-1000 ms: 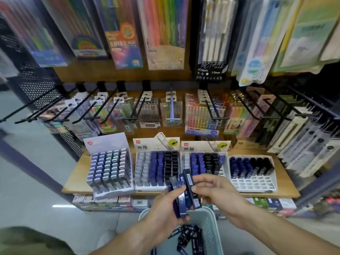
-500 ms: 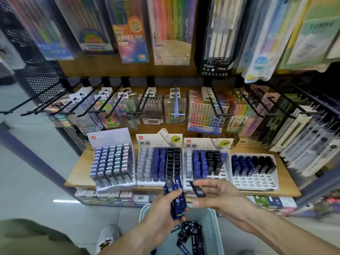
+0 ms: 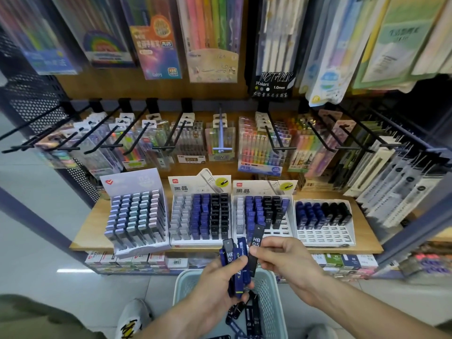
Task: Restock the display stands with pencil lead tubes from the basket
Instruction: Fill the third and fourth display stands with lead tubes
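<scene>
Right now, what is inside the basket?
Loose dark lead tubes lie in the basket, black and blue ones. The left hand, gripping a bundle of blue tubes, covers part of the inside, so the count stays unknown.

Glossy plastic lead tubes (image 3: 234, 263), perforated plastic basket (image 3: 269, 297), matt wooden shelf (image 3: 90, 231), black metal hooks (image 3: 137, 135).
</scene>
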{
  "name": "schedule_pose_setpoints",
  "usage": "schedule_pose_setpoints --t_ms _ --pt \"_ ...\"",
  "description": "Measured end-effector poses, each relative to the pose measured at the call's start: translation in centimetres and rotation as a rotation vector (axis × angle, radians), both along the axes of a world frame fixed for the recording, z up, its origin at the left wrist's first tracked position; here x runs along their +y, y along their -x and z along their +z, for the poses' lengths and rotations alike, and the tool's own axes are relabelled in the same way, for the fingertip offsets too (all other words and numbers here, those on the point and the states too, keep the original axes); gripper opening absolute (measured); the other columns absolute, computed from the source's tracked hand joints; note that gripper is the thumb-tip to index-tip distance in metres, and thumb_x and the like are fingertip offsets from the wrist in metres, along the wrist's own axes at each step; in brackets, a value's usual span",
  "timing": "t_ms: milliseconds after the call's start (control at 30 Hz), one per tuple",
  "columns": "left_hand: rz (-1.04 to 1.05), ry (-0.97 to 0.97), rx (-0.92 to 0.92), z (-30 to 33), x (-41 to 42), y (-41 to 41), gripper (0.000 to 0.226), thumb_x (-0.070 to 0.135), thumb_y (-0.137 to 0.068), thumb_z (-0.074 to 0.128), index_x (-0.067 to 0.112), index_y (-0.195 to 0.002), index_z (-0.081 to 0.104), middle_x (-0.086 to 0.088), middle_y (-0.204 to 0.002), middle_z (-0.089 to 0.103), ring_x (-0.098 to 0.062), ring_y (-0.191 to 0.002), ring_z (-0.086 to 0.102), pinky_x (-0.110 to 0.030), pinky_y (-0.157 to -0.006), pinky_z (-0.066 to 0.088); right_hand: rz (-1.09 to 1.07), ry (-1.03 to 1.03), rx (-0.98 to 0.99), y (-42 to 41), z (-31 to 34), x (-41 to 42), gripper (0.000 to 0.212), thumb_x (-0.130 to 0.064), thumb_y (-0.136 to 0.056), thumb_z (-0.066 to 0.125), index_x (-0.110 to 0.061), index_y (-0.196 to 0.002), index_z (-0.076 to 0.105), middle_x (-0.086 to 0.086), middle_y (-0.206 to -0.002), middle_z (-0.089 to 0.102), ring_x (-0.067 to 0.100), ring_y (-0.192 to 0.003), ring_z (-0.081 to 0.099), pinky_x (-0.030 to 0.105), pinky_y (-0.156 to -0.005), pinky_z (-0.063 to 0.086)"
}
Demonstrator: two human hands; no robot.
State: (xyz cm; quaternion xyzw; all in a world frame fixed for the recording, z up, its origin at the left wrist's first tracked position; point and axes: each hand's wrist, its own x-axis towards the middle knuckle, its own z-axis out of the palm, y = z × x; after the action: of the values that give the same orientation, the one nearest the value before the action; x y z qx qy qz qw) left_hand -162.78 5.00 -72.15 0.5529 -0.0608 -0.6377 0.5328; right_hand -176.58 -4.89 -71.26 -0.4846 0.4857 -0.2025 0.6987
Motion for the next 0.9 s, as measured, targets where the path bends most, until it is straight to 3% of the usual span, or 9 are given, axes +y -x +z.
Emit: schedule_pose_setpoints --t_ms 67,167,333,467,600,700,767,900 --pt "-0.006 0.005 -0.014 0.0 -0.1 0.1 0.032 0.013 -0.091 0.072 -0.003 -0.118 0.064 -0.021 -0.083 0.068 -0.027 -0.062 0.063 -0.031 -0.048 0.043 0.002 0.082 0.034 0.0 -0.3 -0.1 0.044 -0.009 -0.076 0.087 -0.012 -0.114 0.064 0.01 -0.084 0.068 0.014 -0.068 0.064 0.025 -0.07 0.053" --pt "-0.005 -0.008 -0.029 0.2 -0.4 0.3 0.029 0.012 -0.092 0.072 -0.002 -0.116 0.064 -0.02 -0.081 0.068 -0.027 -0.06 0.063 -0.03 -0.048 0.042 0.057 0.268 0.097 0.0 -0.1 -0.2 0.049 -0.013 -0.079 0.085 -0.033 -0.116 0.06 0.006 -0.082 0.071 0.014 -0.073 0.065 0.031 -0.076 0.054" --pt "0.018 -0.025 -0.05 0.1 -1.0 -0.8 0.03 0.013 -0.094 0.069 0.0 -0.117 0.056 -0.021 -0.1 0.075 -0.027 -0.065 0.062 -0.032 -0.05 0.042 -0.043 0.46 0.138 1.0 2.2 -3.1 0.03 -0.019 -0.092 0.072 -0.034 -0.114 0.056 0.005 -0.078 0.074 0.021 -0.083 0.07 0.041 -0.087 0.055" --pt "-0.011 -0.023 -0.055 0.4 -1.8 -1.2 0.04 0.018 -0.094 0.069 -0.007 -0.123 0.058 -0.02 -0.088 0.073 -0.023 -0.064 0.065 -0.032 -0.05 0.045 -0.037 0.644 0.247 2.7 3.1 -8.3 0.017 -0.022 -0.096 0.067 -0.031 -0.106 0.057 0.003 -0.076 0.073 0.023 -0.077 0.069 0.052 -0.086 0.056" --pt "0.012 -0.004 -0.037 0.5 -2.6 -0.9 0.036 0.016 -0.094 0.069 -0.004 -0.121 0.059 -0.019 -0.09 0.074 -0.024 -0.066 0.066 -0.033 -0.05 0.045 0.035 0.827 0.422 2.9 1.2 -10.1 0.018 -0.022 -0.091 0.073 -0.029 -0.102 0.061 -0.008 -0.089 0.067 0.012 -0.075 0.068 0.038 -0.076 0.06" --pt "0.021 -0.011 -0.042 0.3 -3.0 -0.9 0.037 0.017 -0.094 0.069 -0.004 -0.122 0.06 -0.019 -0.093 0.075 -0.025 -0.07 0.069 -0.032 -0.051 0.047 0.142 0.91 0.502 1.7 -1.4 -10.2 0.018 -0.02 -0.09 0.075 -0.024 -0.105 0.066 -0.015 -0.085 0.064 -0.002 -0.074 0.064 0.027 -0.078 0.057" --pt "0.029 -0.02 -0.04 0.2 -3.2 -0.9 0.036 0.017 -0.094 0.069 -0.004 -0.122 0.061 -0.021 -0.098 0.076 -0.026 -0.074 0.071 -0.032 -0.051 0.049 0.21 0.95 0.544 1.0 -2.9 -10.3 0.017 -0.017 -0.092 0.072 -0.02 -0.108 0.067 -0.014 -0.085 0.063 -0.001 -0.075 0.063 0.022 -0.079 0.054" --pt "0.023 -0.012 -0.029 0.2 -3.6 -0.7 0.036 0.017 -0.095 0.068 -0.003 -0.124 0.06 -0.024 -0.106 0.075 -0.028 -0.08 0.074 -0.032 -0.053 0.052 0.25 0.973 0.623 0.6 -4.9 -10.3 0.016 -0.016 -0.092 0.07 -0.02 -0.108 0.067 -0.011 -0.086 0.065 0.009 -0.082 0.067 0.029 -0.081 0.056"
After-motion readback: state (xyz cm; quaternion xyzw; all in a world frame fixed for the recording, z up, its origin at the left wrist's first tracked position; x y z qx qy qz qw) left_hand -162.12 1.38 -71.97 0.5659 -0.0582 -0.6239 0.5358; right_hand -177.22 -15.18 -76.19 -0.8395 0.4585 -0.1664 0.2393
